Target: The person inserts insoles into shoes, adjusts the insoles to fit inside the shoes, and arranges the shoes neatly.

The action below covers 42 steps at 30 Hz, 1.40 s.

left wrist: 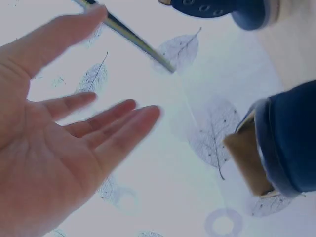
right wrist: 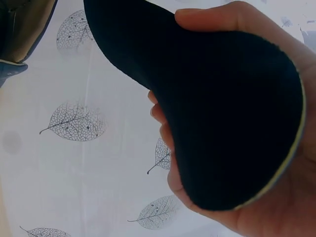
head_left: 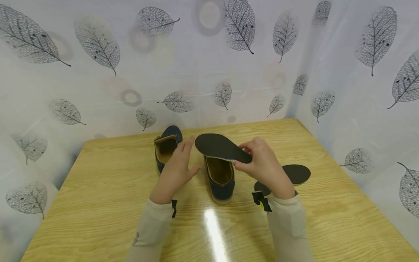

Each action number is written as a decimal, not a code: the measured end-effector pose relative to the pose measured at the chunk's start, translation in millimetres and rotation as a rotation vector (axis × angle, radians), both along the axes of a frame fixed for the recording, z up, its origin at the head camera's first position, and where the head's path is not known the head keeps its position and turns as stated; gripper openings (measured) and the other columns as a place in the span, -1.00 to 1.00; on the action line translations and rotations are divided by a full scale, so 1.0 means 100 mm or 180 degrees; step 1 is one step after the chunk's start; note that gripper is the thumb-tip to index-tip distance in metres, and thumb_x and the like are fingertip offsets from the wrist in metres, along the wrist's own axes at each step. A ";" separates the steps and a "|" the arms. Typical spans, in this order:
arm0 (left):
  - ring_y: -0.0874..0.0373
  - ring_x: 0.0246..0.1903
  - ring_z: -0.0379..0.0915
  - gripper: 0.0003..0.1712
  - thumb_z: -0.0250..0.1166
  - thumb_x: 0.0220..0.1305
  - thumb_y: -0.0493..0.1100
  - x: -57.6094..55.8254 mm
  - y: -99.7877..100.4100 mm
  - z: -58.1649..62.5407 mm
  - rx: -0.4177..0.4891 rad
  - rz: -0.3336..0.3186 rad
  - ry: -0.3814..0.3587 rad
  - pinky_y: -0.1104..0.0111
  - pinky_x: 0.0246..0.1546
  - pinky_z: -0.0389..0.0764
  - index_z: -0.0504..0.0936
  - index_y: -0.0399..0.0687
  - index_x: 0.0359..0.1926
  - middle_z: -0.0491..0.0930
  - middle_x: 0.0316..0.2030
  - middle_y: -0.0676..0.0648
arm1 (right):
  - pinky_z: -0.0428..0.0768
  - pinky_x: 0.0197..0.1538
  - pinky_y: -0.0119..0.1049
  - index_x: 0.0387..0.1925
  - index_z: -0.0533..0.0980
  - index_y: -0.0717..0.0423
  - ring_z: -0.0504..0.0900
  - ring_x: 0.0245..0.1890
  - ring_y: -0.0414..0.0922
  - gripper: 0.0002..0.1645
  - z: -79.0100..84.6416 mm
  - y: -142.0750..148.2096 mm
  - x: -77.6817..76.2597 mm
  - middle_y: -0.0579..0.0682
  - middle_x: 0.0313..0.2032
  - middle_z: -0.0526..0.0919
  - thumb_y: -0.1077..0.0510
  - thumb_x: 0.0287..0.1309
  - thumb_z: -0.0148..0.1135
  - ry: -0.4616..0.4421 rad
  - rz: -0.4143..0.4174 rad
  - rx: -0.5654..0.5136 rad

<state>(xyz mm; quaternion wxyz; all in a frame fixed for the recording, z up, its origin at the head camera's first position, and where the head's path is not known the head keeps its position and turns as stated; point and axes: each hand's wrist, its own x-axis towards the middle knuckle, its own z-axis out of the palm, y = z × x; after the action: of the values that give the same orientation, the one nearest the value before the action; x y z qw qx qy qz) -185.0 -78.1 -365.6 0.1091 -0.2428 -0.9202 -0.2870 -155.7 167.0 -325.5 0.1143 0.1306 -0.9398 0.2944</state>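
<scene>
A black insole (head_left: 220, 146) is pinched near its narrow end by my right hand (head_left: 262, 165), fingers on one edge and thumb on the other. The insole hangs above a dark blue shoe (head_left: 222, 189) and covers its front part; the tan inside shows behind. In the right wrist view the insole (right wrist: 232, 113) spans much of the palm. My left hand (head_left: 175, 171) holds nothing, its fingers extended, between the two shoes. The other dark blue shoe (head_left: 172, 133) lies behind that hand, partly hidden, its tan opening visible.
A second black insole (head_left: 297, 174) lies on the wooden table (head_left: 108, 189) at the right, partly hidden by the right wrist. A leaf-patterned white curtain (head_left: 196, 72) hangs along the back and sides of the table.
</scene>
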 end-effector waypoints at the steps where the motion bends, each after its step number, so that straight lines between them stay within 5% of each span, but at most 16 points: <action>1: -0.28 0.14 0.38 0.07 0.50 0.03 -0.22 -0.01 -0.01 0.00 0.0020 -0.0075 0.0098 0.04 -0.05 0.56 0.14 -0.28 0.50 0.29 0.26 -0.39 | 0.43 -0.22 -0.16 -0.05 0.64 0.39 0.40 -0.32 -0.04 -0.46 -0.01 -0.02 0.00 0.04 -0.38 0.42 0.12 -0.06 0.48 0.0001 0.0036 0.0029; 6: -0.32 0.35 0.14 0.15 0.59 -0.12 -0.21 -0.06 0.00 -0.04 -0.0079 -0.0491 0.0364 -0.07 0.23 0.32 0.19 -0.22 0.49 0.19 0.36 -0.37 | 0.43 -0.25 -0.19 -0.07 0.64 0.39 0.38 -0.32 -0.05 -0.48 -0.04 -0.09 -0.01 0.02 -0.39 0.41 0.13 -0.05 0.49 0.0084 0.0246 0.0175; 11: -0.37 0.41 0.00 0.19 0.59 -0.12 -0.16 -0.07 0.04 -0.07 -0.0314 -0.0600 0.0311 -0.17 0.28 0.18 0.16 -0.13 0.52 0.14 0.42 -0.35 | 0.42 -0.28 -0.23 -0.08 0.65 0.37 0.36 -0.32 -0.08 -0.50 -0.05 -0.14 -0.01 -0.01 -0.37 0.41 0.13 -0.06 0.49 0.0162 0.0515 0.0300; 25: -0.17 0.17 0.38 -0.05 0.59 -0.12 -0.12 -0.10 -0.01 -0.08 -0.0353 -0.0846 0.0413 0.06 0.25 0.32 0.44 -0.29 0.33 0.44 0.21 -0.23 | 0.41 -0.22 -0.26 -0.02 0.64 0.34 0.31 -0.24 -0.13 -0.47 -0.05 -0.08 -0.03 -0.08 -0.33 0.35 0.18 -0.07 0.50 0.0235 0.1047 0.0394; 35: -0.09 0.03 0.41 -0.13 0.61 -0.16 -0.09 -0.07 0.01 -0.06 -0.0275 -0.0742 0.0225 0.14 0.08 0.47 0.47 -0.33 0.19 0.45 0.04 -0.21 | 0.48 -0.09 -0.16 0.06 0.60 0.34 0.35 -0.15 -0.04 -0.38 -0.05 -0.11 0.00 -0.01 -0.20 0.41 0.21 -0.11 0.52 0.0038 0.0879 0.0585; 42: -0.11 0.00 0.42 -0.15 0.62 -0.18 -0.08 -0.06 0.05 -0.05 -0.0418 -0.0478 0.0459 0.09 0.00 0.51 0.48 -0.30 0.15 0.46 0.02 -0.23 | 0.43 0.15 0.00 0.25 0.46 0.35 0.35 0.16 0.16 -0.14 -0.08 -0.24 -0.01 0.22 0.13 0.41 0.12 -0.12 0.56 0.0125 0.0535 0.0884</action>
<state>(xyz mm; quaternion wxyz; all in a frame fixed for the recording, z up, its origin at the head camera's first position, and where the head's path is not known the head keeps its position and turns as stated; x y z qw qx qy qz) -190.6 -72.8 -371.1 0.1371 -0.3376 -0.9060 -0.2153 -156.8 143.4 -333.6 0.0885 0.2291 -0.9548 0.1676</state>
